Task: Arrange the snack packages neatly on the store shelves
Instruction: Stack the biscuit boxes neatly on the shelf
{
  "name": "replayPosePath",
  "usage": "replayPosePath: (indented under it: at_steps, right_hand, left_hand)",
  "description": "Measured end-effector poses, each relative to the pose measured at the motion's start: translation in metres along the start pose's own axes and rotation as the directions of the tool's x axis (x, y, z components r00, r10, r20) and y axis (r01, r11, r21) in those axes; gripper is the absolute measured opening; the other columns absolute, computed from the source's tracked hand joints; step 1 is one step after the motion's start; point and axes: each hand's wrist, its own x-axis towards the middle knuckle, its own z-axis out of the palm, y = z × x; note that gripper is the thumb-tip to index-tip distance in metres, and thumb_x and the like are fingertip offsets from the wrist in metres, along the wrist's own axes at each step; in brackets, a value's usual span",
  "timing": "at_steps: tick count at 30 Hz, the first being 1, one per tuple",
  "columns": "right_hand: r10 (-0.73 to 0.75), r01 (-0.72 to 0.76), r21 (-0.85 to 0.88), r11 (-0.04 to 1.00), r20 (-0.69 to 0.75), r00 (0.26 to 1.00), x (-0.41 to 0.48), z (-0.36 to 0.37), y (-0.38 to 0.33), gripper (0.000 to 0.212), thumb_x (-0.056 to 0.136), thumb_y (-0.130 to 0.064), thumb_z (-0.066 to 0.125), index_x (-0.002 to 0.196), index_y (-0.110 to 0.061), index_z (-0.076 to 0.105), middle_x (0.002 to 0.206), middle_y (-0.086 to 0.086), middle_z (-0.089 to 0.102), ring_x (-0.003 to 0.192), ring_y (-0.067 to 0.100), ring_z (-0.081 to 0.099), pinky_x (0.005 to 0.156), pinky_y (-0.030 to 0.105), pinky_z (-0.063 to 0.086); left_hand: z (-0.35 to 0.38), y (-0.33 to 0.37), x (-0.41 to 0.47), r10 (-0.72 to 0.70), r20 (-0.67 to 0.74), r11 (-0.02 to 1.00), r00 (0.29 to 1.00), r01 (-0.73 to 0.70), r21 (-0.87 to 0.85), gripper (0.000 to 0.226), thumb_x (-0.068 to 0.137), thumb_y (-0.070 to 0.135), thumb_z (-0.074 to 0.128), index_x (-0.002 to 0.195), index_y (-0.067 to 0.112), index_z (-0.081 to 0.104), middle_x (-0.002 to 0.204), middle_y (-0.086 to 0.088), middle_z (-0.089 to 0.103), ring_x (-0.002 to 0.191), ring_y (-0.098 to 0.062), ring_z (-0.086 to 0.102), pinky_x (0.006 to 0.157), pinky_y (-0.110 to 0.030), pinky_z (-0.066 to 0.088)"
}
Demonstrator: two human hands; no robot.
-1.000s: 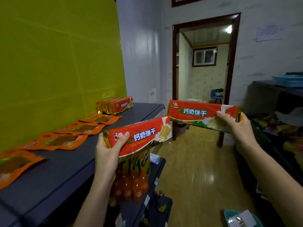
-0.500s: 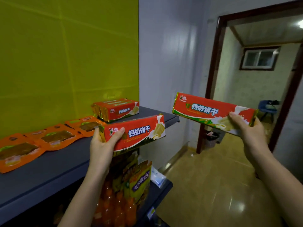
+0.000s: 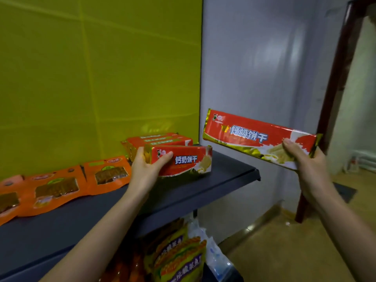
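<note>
Orange pouches [image 3: 57, 188]: flat row on shelf [image 3: 223, 176], left of the left-hand fingers.
Left hand [image 3: 144, 171]: fingers and thumb wrapped round the left end of biscuit pack one [image 3: 183, 159]. Whether the pack's base is on the shelf or just above it cannot be told. Stacked packs [image 3: 162, 139] sit just beyond the fingertips.
Advice: set it flush against that stack, label forward, then release.
Right hand [image 3: 309, 167]: fingers gripping the right end of biscuit pack two [image 3: 254, 135], held in air, off the shelf; hold it level till its turn.

Loads of bare shelf [image 3: 223, 176] along the near edge and at the right end. Far side blocked though: orange pouches [image 3: 57, 186] on the left, stacked biscuit packs [image 3: 162, 139] right of them, by the yellow wall [image 3: 101, 78]. Open air past the shelf's right end, up to the grey wall [image 3: 264, 68].
</note>
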Motion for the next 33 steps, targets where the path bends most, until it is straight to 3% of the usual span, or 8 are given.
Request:
replayPosePath:
  at_steps: [4, 10, 14, 17, 19, 25, 31, 33]
  right_hand:
    - [0.028, -0.040, 0.081, 0.996, 0.144, 0.989, 0.038, 0.012, 0.030, 0.086, 0.035, -0.063, 0.082, 0.104, -0.014, 0.065, 0.090, -0.003, 0.076, 0.081, 0.010, 0.072, 0.074, 0.021, 0.058]
    - [0.091, -0.159, 0.149, 0.976, 0.385, 0.918, 0.080, 0.023, 0.069, 0.092, 0.019, -0.062, 0.087, 0.094, -0.014, 0.063, 0.077, -0.005, 0.076, 0.068, 0.009, 0.072, 0.062, 0.019, 0.057]
    - [0.152, -0.228, 0.067, 0.971, 0.561, 0.814, 0.096, 0.033, 0.091, 0.099, 0.014, -0.063, 0.086, 0.095, -0.013, 0.060, 0.073, -0.003, 0.075, 0.064, 0.009, 0.071, 0.056, 0.018, 0.055]
    - [0.173, -0.241, 0.010, 0.970, 0.669, 0.723, 0.105, 0.046, 0.108, 0.100, 0.013, -0.063, 0.085, 0.097, -0.015, 0.059, 0.075, -0.005, 0.076, 0.066, 0.008, 0.072, 0.056, 0.016, 0.054]
    - [0.177, -0.247, -0.011, 0.969, 0.731, 0.659, 0.111, 0.056, 0.120, 0.102, 0.017, -0.063, 0.086, 0.103, -0.017, 0.058, 0.082, -0.004, 0.077, 0.073, 0.011, 0.073, 0.059, 0.018, 0.055]
    - [0.184, -0.174, -0.109, 0.979, 0.838, 0.513, 0.120, 0.084, 0.137, 0.028, 0.079, -0.015, 0.067, 0.105, -0.017, 0.058, 0.087, -0.005, 0.075, 0.073, 0.000, 0.070, 0.061, 0.012, 0.053]
    - [0.138, 0.113, -0.239, 0.964, 0.820, 0.555, 0.122, 0.102, 0.141, 0.074, 0.047, -0.079, 0.066, 0.107, -0.039, 0.050, 0.132, -0.003, 0.045, 0.127, 0.019, 0.045, 0.104, 0.044, 0.044]
    - [0.138, 0.161, -0.264, 0.951, 0.828, 0.543, 0.121, 0.109, 0.144, 0.084, 0.054, -0.076, 0.061, 0.124, -0.034, 0.042, 0.144, -0.001, 0.034, 0.135, 0.021, 0.035, 0.109, 0.048, 0.037]
  left_hand:
    - [0.014, -0.012, 0.025, 0.007, -0.036, 0.992, 0.999, -0.003, 0.127, 0.067, 0.075, 0.032, 0.074, 0.129, 0.018, 0.038, 0.122, -0.002, 0.056, 0.110, -0.019, 0.059, 0.097, -0.041, 0.050]
    - [0.019, -0.029, 0.046, -0.018, 0.010, 0.968, 1.000, 0.015, 0.249, 0.056, 0.080, 0.021, 0.070, 0.127, 0.017, 0.039, 0.114, 0.005, 0.059, 0.102, -0.008, 0.060, 0.083, -0.020, 0.053]
    - [0.019, -0.037, 0.049, -0.050, -0.018, 0.919, 0.999, 0.053, 0.390, 0.050, 0.081, 0.019, 0.068, 0.124, 0.015, 0.044, 0.116, 0.005, 0.060, 0.102, -0.006, 0.060, 0.095, -0.029, 0.051]
    - [0.020, -0.037, 0.049, -0.012, -0.063, 0.863, 0.998, 0.043, 0.503, 0.037, 0.081, 0.005, 0.067, 0.109, 0.018, 0.047, 0.104, 0.008, 0.058, 0.091, -0.002, 0.059, 0.080, -0.013, 0.051]
    - [0.018, -0.039, 0.052, -0.004, -0.140, 0.843, 0.990, 0.079, 0.531, 0.043, 0.078, 0.003, 0.070, 0.114, 0.012, 0.048, 0.111, -0.004, 0.057, 0.099, -0.019, 0.061, 0.087, -0.033, 0.054]
    - [0.007, -0.044, 0.059, -0.028, -0.360, 0.848, 0.932, 0.214, 0.486, 0.042, 0.072, 0.004, 0.076, 0.108, 0.009, 0.054, 0.098, -0.007, 0.062, 0.097, -0.028, 0.062, 0.085, -0.048, 0.054]
    - [0.014, -0.032, 0.046, -0.136, -0.325, 0.941, 0.936, 0.225, 0.253, 0.036, 0.093, 0.019, 0.053, 0.129, 0.013, 0.052, 0.127, -0.009, 0.059, 0.115, -0.025, 0.057, 0.099, -0.046, 0.046]
    - [0.017, -0.028, 0.043, -0.196, -0.348, 0.944, 0.917, 0.272, 0.185, 0.045, 0.095, 0.041, 0.044, 0.133, 0.018, 0.050, 0.136, -0.004, 0.053, 0.127, -0.023, 0.048, 0.109, -0.047, 0.035]
